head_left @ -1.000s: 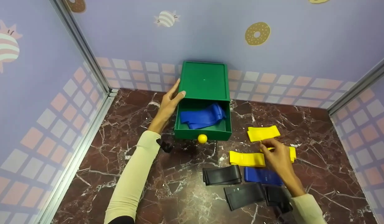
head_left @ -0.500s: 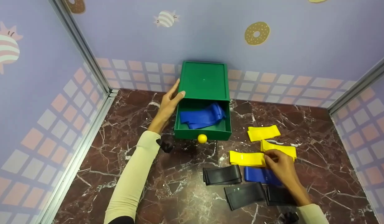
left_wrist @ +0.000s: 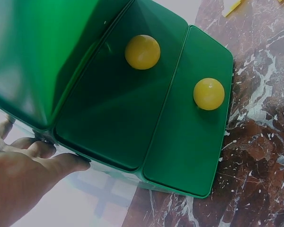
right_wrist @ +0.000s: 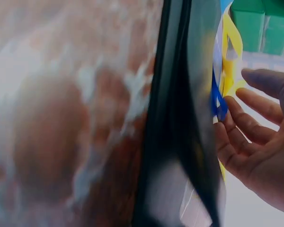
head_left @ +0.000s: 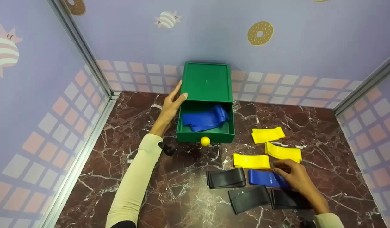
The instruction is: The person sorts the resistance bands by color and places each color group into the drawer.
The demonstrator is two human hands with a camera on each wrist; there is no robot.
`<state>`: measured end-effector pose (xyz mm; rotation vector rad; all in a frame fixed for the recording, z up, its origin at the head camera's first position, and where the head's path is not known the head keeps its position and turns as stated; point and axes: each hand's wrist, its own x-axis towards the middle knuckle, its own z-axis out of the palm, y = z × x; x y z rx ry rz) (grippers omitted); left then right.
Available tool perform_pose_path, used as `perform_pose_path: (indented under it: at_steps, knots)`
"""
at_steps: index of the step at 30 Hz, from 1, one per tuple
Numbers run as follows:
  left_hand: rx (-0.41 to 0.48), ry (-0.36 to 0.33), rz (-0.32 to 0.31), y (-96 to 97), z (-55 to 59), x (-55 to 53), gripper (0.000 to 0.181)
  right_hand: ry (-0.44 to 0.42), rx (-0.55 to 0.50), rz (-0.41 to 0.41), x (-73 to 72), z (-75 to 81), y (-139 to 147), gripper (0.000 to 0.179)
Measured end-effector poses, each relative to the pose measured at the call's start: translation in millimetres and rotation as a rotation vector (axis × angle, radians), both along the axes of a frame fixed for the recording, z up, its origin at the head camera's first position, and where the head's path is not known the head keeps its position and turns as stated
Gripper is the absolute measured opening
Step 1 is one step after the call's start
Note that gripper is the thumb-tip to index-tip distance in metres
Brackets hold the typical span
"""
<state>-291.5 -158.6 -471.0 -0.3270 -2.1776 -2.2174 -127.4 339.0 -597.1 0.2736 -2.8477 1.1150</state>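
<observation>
My left hand [head_left: 170,109] rests against the left side of a green drawer unit [head_left: 207,82], its thumb at the top's front corner. The unit's top drawer [head_left: 190,137] is pulled out, with blue bands [head_left: 204,119] folded inside. In the left wrist view the hand's fingertips [left_wrist: 71,163] touch the unit's edge. My right hand [head_left: 297,177] hovers at the right end of a flat blue loop band [head_left: 265,178] on the table. Thumb and fingers stand apart in the right wrist view, close to the blue band [right_wrist: 219,101], with nothing held.
Three yellow bands lie right of the drawer, the nearest yellow band [head_left: 251,161] just above the blue one. Three black bands lie toward the front, including a black band [head_left: 249,199]. Two lower drawers with yellow knobs [left_wrist: 208,94] are closed. Patterned walls enclose the marble-look table [head_left: 169,190].
My right hand has moved from the yellow bands toward the front and slightly right, to the blue band's right end. My left hand stays at the drawer unit.
</observation>
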Motion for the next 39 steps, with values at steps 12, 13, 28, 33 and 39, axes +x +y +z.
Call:
perform_pose_path:
  at_steps: [12,13,28,33,39]
  knots:
    - [0.02,0.012,0.005,-1.4,-22.9,-19.1,0.071,-0.044,-0.014,0.061,3.7,-7.3,30.5,0.023]
    - [0.016,0.015,0.008,-1.5,-24.3,-20.1,0.071,-0.042,-0.017,0.066,4.0,-7.6,32.3,0.023]
    - [-0.004,0.015,0.016,-3.5,-26.0,-20.9,0.071,-0.063,0.007,0.191,3.3,-1.9,35.5,0.022]
    - [-0.007,0.005,0.01,-3.8,-27.2,-22.2,0.071,-0.031,-0.025,0.221,6.8,-2.5,32.6,0.028]
    - [-0.022,0.013,0.021,-4.5,-27.3,-20.4,0.07,-0.115,0.021,0.178,10.2,3.0,29.0,0.028]
